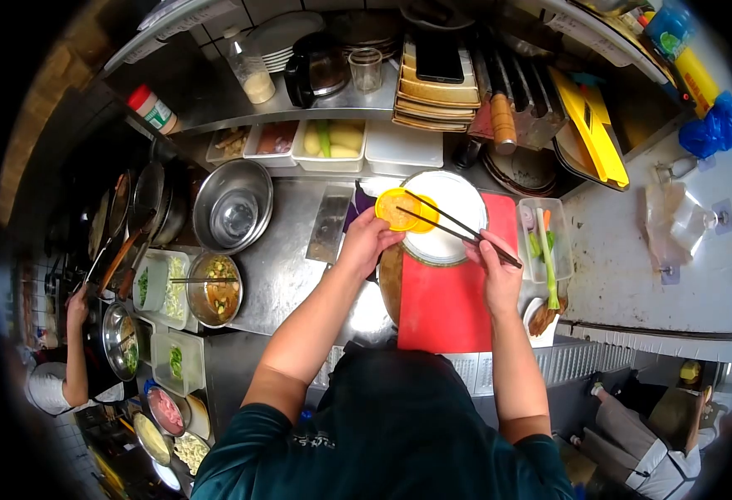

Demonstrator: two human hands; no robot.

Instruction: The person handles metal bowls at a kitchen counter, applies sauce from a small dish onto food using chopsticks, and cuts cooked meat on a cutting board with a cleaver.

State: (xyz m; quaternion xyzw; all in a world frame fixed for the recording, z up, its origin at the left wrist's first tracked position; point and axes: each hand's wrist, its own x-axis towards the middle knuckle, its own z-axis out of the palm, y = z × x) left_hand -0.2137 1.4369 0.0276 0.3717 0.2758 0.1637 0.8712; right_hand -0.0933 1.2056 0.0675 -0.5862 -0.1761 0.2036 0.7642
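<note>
My left hand (pixel 368 240) grips a small yellow dish (pixel 392 218) with pale orange contents, tilted over the left edge of a round white plate (pixel 449 243). A second yellow dish (pixel 427 214) shows partly behind it, over the plate; whether it rests there I cannot tell. In my right hand (pixel 496 260) is a pair of dark chopsticks (pixel 453 225), their tips at the first dish. Beneath the plate lies a red cutting board (pixel 445 308). A wide metal blade (pixel 330 223) lies left of my left hand, beside something purple (pixel 359 205).
Metal bowls (pixel 231 207) and a bowl of soupy food (pixel 214 292) stand left. A tub of vegetables (pixel 547 242) is right of the board. White containers (pixel 403 148) line the back under a loaded shelf. At far left a co-worker's hand (pixel 77 307) holds a pan handle; another person (pixel 657 425) is lower right.
</note>
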